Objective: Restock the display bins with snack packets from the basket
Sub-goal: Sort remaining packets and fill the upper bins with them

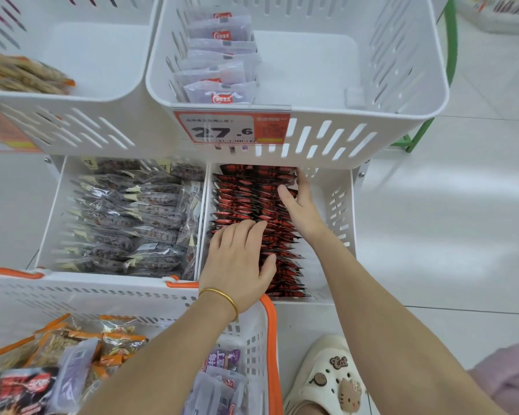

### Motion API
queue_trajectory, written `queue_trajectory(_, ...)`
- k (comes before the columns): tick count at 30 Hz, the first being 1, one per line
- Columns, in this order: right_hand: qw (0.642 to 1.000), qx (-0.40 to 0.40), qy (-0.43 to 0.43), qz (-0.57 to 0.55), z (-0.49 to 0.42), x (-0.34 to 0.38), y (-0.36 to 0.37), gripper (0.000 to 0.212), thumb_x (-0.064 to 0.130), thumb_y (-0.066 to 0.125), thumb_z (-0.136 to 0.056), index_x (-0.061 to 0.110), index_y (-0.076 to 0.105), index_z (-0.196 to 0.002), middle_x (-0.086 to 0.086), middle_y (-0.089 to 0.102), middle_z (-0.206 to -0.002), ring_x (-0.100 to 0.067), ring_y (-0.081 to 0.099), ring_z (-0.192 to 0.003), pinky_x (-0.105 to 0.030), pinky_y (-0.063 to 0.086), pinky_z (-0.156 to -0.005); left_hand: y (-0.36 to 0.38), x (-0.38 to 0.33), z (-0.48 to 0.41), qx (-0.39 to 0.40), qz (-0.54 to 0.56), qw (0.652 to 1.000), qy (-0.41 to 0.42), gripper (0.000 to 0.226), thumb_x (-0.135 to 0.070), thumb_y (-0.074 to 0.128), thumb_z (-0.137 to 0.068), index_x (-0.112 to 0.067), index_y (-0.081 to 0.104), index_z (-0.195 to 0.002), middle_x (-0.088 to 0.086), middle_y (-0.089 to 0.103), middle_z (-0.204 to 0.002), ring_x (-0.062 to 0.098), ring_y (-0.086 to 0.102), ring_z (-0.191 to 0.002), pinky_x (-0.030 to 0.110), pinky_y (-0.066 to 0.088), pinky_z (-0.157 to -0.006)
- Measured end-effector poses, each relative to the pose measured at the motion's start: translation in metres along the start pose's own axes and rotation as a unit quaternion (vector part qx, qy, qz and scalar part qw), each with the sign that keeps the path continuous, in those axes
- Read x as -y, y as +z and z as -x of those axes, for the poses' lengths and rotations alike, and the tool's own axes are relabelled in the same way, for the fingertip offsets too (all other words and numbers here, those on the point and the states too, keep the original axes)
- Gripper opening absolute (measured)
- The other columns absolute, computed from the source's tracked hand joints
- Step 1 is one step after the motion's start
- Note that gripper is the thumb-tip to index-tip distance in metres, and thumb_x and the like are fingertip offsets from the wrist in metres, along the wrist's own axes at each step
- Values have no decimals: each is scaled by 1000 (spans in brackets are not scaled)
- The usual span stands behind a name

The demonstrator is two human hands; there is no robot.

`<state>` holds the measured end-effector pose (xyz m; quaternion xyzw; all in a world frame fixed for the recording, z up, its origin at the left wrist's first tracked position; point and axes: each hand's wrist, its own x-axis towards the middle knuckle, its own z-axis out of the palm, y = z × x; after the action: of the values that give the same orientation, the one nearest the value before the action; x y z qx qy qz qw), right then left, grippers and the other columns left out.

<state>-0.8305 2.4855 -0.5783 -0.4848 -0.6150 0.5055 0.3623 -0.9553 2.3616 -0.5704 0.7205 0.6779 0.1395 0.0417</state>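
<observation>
Lying nearest, assorted snack packets (72, 363) are seen in the orange-rimmed basket (270, 339). Beyond its far rim, the left hand (237, 265) is laid flat, fingers spread, on the red-and-black packets (246, 205) standing in rows in the lower right bin (339, 211). Farther back, the right hand (300, 205) is pressed open against the rows' right edge. Purple packets (219, 61) are stood along the upper bin's (402, 115) left wall.

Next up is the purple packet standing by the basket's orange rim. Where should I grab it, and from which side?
Pinch the purple packet by its top edge, coming straight down from above. It stands upright with its top showing, while its lower part sits among other packets against the basket wall, so a side approach looks blocked.
</observation>
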Motion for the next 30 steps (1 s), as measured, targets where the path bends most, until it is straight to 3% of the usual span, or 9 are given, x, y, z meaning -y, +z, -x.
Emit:
queue_trajectory(3, 999, -33, -14, 20, 19, 5, 1, 70, 40, 46, -97, 27, 3, -151, 12, 18, -152, 4, 16, -130, -24, 17, -110, -4, 0, 1, 7, 52, 999, -4, 67, -50, 23, -83, -18, 34, -140, 0, 38, -141, 19, 31, -131, 37, 22, -112)
queue_trajectory(6, 994, -83, -53, 54, 49, 20, 5, 59, 39, 47, -97, 27, 19, -147, 27, 27, -141, 5, 23, -126, -24, 19, -110, -19, -7, 6, -45, 143, 988, -31, 61, -44, 28, -84, -14, 41, -136, 3, 42, -137, 19, 35, -128, 39, 29, -110)
queue_trajectory(10, 972, -133, -124, 146, 88, 45, 35, 60, 43, 41, -91, 15, 34, -144, -1, 38, -146, -17, 33, -135, -41, 27, -114, -51, 2, 51, -131, 226, 955, -138, 45, -22, 44, -87, -11, 46, -130, 5, 46, -132, 19, 38, -122, 33, 31, -106)
queue_trajectory(17, 942, 108, -251, 196, 161, 83, 169, 46, 32, 43, -94, 11, 47, -134, -7, 49, -134, -18, 40, -126, -19, 23, -103, -116, 104, 194, -28, 130, 954, -268, 56, -19, 50, -76, -5, 46, -130, 16, 38, -134, 32, 36, -126, 38, 29, -107)
queue_trajectory(19, 929, 212, -222, 204, 179, 81, 208, 42, 30, 45, -96, 11, 48, -133, -6, 50, -132, -20, 43, -125, -21, 28, -100, -146, 134, 230, 9, 80, 945, -318, 63, -24, 43, -69, -3, 48, -129, 20, 39, -133, 38, 37, -125, 38, 25, -107)
queue_trajectory(22, 884, 334, -182, 270, 199, 69, 267, 39, 25, 48, -98, 12, 44, -134, -10, 54, -126, -26, 52, -115, -37, 42, -96, -184, 168, 276, 64, 34, 920, -385, 53, -23, 50, -84, -9, 42, -134, 15, 32, -140, 35, 29, -130, 33, 19, -110)
queue_trajectory(24, 859, 361, -165, 322, 205, 58, 301, 47, 28, 49, -97, 10, 36, -139, -15, 55, -123, -30, 54, -111, -39, 46, -89, -197, 185, 296, 82, 32, 902, -422, 50, -15, 53, -89, -13, 39, -136, 11, 27, -142, 32, 26, -131, 30, 17, -108)
queue_trajectory(28, 795, 369, -148, 459, 208, 37, 349, 68, 40, 44, -97, 15, 10, -150, -15, 28, -152, -33, 12, -144, -48, 23, -112, -203, 205, 316, 84, 59, 880, -465, 47, -13, 48, -92, -16, 36, -138, 10, 24, -144, 32, 26, -132, 33, 22, -108)
queue_trajectory(30, 775, 359, -146, 499, 207, 34, 361, 71, 41, 46, -96, 15, 7, -150, -16, 27, -152, -34, 12, -144, -48, 21, -113, -204, 212, 318, 77, 66, 878, -468, 48, -12, 47, -93, -16, 36, -139, 9, 24, -145, 31, 25, -133, 34, 22, -109)
